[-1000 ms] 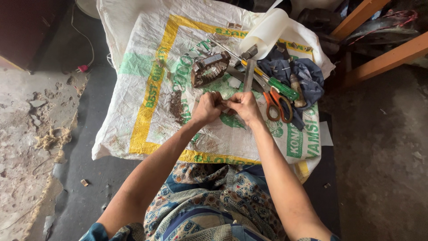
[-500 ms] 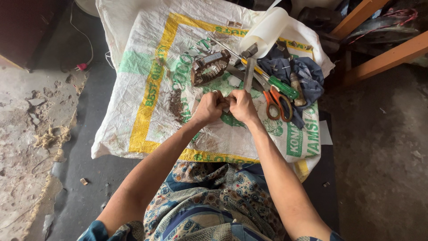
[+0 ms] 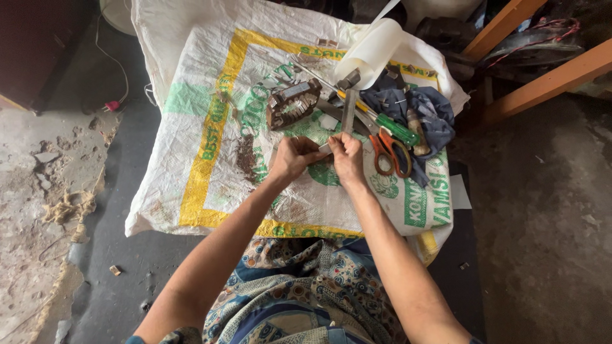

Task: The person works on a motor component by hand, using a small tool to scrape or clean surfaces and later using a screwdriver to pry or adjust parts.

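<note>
My left hand (image 3: 294,157) and my right hand (image 3: 346,155) meet over a white woven sack (image 3: 191,108) spread on the floor. Both pinch a small pale strip (image 3: 325,148) between their fingertips. The strip is mostly hidden by my fingers. Just beyond my hands lies a brown metal motor core (image 3: 292,104) with slots, and a grey flat metal piece (image 3: 348,112) stands near my right hand.
Orange-handled scissors (image 3: 390,151), a green-handled screwdriver (image 3: 393,128), a blue cloth (image 3: 424,111) and a white paper roll (image 3: 371,51) lie at the sack's right. Brown debris (image 3: 245,155) lies left of my hands. Orange wooden bars (image 3: 542,79) stand at the right.
My hands have stayed together over the sack, shifting only slightly while working the small strip. Nothing else on the sack has moved.
</note>
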